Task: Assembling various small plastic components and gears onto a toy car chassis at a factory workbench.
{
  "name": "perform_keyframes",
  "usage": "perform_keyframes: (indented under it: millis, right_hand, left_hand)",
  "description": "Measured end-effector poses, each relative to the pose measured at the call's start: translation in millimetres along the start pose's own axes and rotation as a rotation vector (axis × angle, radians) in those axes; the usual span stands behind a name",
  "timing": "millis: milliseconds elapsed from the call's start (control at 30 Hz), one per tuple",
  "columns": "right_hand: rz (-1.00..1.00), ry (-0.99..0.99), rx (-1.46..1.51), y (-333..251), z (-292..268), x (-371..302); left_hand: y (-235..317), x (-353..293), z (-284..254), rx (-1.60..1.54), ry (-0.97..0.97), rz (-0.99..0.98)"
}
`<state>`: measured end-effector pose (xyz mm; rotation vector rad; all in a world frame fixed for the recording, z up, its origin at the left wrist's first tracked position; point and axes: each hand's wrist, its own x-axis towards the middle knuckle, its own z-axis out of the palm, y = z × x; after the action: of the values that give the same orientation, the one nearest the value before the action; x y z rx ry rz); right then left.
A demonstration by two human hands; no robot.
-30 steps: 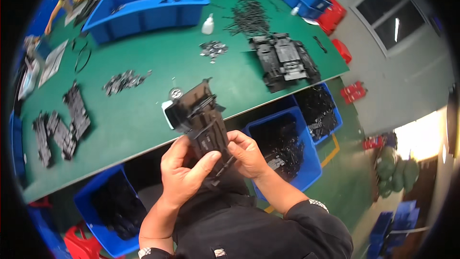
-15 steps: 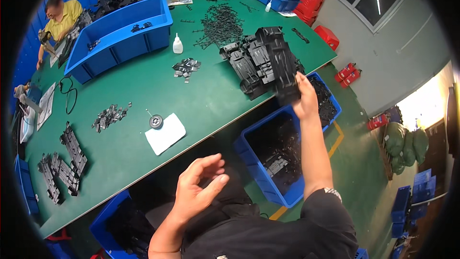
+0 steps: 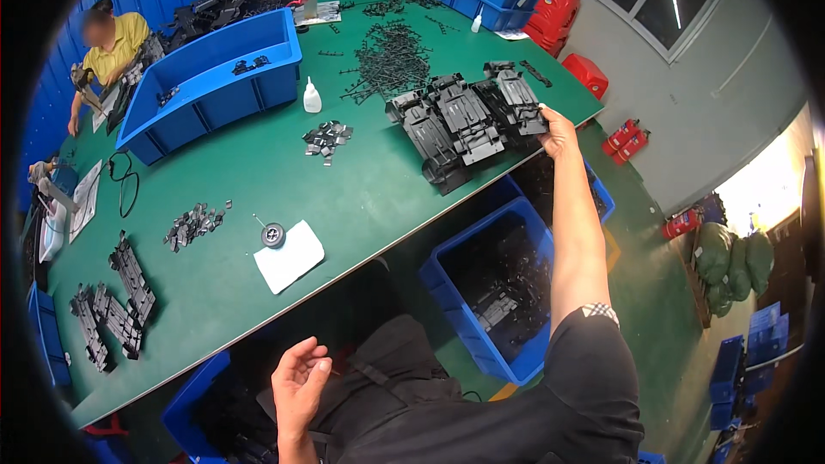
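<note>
At the table's right edge, my right hand (image 3: 560, 131) grips the near end of a black plastic toy car chassis (image 3: 517, 96). That chassis lies beside two similar ones, a middle chassis (image 3: 468, 116) and a left chassis (image 3: 427, 136), in a row on the green table (image 3: 361, 193). My left hand (image 3: 301, 382) hangs over my lap in front of the table, fingers loosely curled, thumb apart, nothing in it. Nearest to it on the table, a small black wheel (image 3: 273, 235) rests at the edge of a white paper sheet (image 3: 296, 266).
Below the table edge stands a blue bin (image 3: 447, 296) of black parts. On the table are more chassis (image 3: 129, 279), small dark pieces (image 3: 196, 225), a white bottle (image 3: 311, 96), a heap of black rods (image 3: 391, 60) and a large blue tub (image 3: 219, 107). A co-worker (image 3: 120, 47) sits far left.
My right hand has set the chassis down from above the row onto its right end, still gripping it. My left hand has drawn back, down and to the left.
</note>
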<state>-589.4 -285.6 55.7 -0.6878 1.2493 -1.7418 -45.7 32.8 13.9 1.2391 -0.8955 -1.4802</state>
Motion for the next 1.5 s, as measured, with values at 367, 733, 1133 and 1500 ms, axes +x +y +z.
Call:
perform_keyframes:
  millis: [367,733,1133,1500]
  right_hand:
    - [-0.367,0.126,-0.924,9.3,10.9,0.0]
    - [-0.724,0.132,-1.493,0.3,31.4,-17.7]
    - [-0.776,-0.65,-0.969,84.4,250.2,-152.4]
    - [-0.87,-0.541,-1.205,172.9,273.2,-153.0]
  left_hand:
    - [-9.5,-0.9,9.2,0.017,-0.042,-0.011]
    - [-23.9,-2.2,-3.6,0.005,-0.036,0.007]
    - [-21.1,-14.5,-41.9,-0.042,0.106,0.068]
    - [1.4,-52.9,-118.0,0.065,0.466,0.281]
